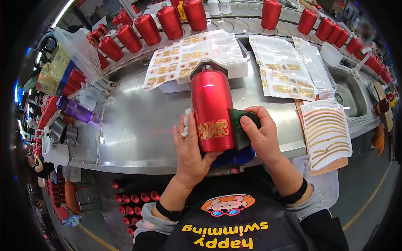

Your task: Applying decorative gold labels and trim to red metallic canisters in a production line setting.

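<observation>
A glossy red bottle [212, 100] with a gold ornamental band lies in front of me, its neck end toward a grey angular holder [221, 67]. My left hand [190, 154] grips the bottle's left side and lower end, thumb underneath. A small white wad, perhaps cloth or tissue, [186, 121] sits at its fingers. In my right hand [264, 136] is a dark green flat scraper [242, 125], pinched between thumb and fingers. Its edge touches the bottle's right side by the gold band. Something blue [234, 157] shows below the bottle, mostly hidden.
Sheets of gold decals [180, 58] lie on a white box behind the bottle. More decal sheets [289, 71] and a sheet of curved gold strips [326, 129] are at right, near a sink [351, 96]. Red bottles [169, 23] line a conveyor [234, 25]. A purple bottle [75, 109] stands left.
</observation>
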`<control>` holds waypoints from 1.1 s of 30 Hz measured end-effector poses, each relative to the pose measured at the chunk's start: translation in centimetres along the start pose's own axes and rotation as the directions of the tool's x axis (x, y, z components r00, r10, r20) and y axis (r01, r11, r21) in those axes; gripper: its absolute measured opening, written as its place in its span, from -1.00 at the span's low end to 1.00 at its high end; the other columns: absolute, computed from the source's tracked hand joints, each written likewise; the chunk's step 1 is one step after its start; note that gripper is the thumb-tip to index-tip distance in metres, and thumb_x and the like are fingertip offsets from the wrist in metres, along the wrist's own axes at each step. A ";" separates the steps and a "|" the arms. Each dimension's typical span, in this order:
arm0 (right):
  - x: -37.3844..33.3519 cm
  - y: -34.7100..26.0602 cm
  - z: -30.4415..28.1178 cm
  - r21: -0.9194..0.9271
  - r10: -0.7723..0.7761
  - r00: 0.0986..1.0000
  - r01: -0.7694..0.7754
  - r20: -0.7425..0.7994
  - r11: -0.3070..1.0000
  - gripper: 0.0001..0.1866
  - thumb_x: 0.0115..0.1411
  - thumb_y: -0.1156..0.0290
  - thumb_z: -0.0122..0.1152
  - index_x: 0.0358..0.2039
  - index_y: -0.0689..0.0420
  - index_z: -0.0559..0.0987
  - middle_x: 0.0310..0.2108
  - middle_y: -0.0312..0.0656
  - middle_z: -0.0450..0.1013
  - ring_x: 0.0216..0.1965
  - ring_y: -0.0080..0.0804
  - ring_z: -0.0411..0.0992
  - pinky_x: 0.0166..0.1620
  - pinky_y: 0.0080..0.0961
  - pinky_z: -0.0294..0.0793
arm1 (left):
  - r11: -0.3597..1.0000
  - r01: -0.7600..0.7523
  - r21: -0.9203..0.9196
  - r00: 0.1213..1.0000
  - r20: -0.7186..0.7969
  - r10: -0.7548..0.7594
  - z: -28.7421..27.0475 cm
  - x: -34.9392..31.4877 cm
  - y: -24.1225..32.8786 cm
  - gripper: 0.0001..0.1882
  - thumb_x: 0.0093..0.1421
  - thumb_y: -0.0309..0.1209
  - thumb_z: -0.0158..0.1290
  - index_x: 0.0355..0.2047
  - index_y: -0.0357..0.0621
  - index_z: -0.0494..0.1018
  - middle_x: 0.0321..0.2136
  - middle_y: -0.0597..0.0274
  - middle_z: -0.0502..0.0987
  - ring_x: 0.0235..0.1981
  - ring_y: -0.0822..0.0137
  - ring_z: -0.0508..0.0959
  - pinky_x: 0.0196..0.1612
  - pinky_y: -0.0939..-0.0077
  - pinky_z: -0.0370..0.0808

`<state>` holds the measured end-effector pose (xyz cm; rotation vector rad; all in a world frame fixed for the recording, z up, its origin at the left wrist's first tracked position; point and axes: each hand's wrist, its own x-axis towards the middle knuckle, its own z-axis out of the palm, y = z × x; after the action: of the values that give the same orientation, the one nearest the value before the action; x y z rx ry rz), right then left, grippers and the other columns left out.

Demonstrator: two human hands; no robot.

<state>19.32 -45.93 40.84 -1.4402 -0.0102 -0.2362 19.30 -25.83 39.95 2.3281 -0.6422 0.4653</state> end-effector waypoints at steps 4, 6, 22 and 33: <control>0.1 0.2 -0.1 0.020 -0.015 1.000 0.015 0.007 1.000 -0.75 0.27 0.34 0.20 -0.16 0.23 0.45 -0.38 -0.29 0.48 -0.33 -0.66 0.39 -0.24 -0.66 0.42 | 0.997 -0.077 0.015 0.989 -0.126 0.079 0.1 -0.6 0.3 -0.02 0.16 0.06 0.09 0.33 -0.37 -0.05 0.26 -0.22 0.16 0.28 -0.29 0.13 0.27 -0.29 -0.12; 0.2 0.5 -0.3 0.009 -0.003 1.000 0.003 0.007 1.000 -0.74 0.26 0.34 0.21 -0.16 0.23 0.45 -0.38 -0.29 0.48 -0.34 -0.64 0.39 -0.25 -0.64 0.43 | 0.953 -0.203 0.225 0.972 -0.071 0.224 -0.6 -0.3 1.2 -0.22 0.20 -0.17 0.08 0.32 -0.25 0.05 0.21 -0.09 0.30 0.30 -0.16 0.16 0.29 -0.26 -0.16; 1.7 -6.4 -0.2 -0.244 -0.379 0.590 0.716 0.713 0.654 -0.66 -0.09 0.50 0.43 -0.24 0.10 0.60 -0.45 -0.17 0.44 -0.33 -0.22 0.42 -0.20 -0.34 0.38 | 0.990 -0.105 0.097 0.987 -0.112 0.116 -1.0 0.3 0.1 0.04 -0.03 -0.13 0.32 0.30 -0.36 0.00 0.17 -0.16 0.27 0.23 -0.09 0.22 0.32 -0.19 -0.14; 5.3 -4.3 0.0 -0.431 -0.277 0.909 0.394 0.310 0.812 -0.75 -0.04 0.48 0.44 -0.31 0.14 0.60 -0.40 -0.20 0.51 -0.40 -0.34 0.47 -0.32 -0.52 0.42 | 0.997 -0.061 0.040 0.995 -0.075 0.064 -1.0 -0.1 -0.5 0.12 -0.06 -0.10 0.31 0.33 -0.37 -0.07 0.19 -0.12 0.27 0.27 -0.05 0.18 0.32 -0.16 -0.15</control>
<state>23.76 -47.27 45.84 -1.9652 -0.4354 -0.3799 19.30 -24.81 40.32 2.3183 -0.6766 0.5968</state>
